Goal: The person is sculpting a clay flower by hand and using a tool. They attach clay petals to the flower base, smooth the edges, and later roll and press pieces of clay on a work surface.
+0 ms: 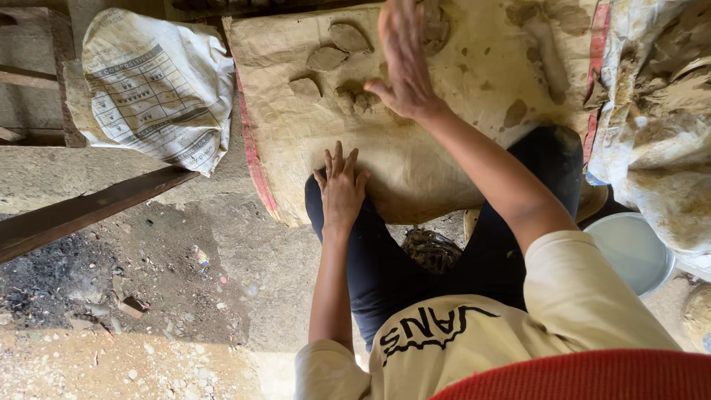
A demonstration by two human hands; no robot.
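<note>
My left hand [341,187] lies flat with fingers spread on my left knee, at the near edge of a tan sack cloth [444,170] spread on the ground. My right hand [404,63] reaches forward over the cloth, palm down and fingers apart, holding nothing. Just left of that hand lie several flattened lumps of grey-brown clay [326,58], one further lump [354,98] under the thumb. More clay smears [548,52] mark the cloth at the right.
A printed white sack [159,89] lies at the upper left beside a dark wooden plank [89,211]. Mud-stained sacks [659,111] pile up at the right, above a pale round bucket [629,248]. The ground at the left is dirt with small debris.
</note>
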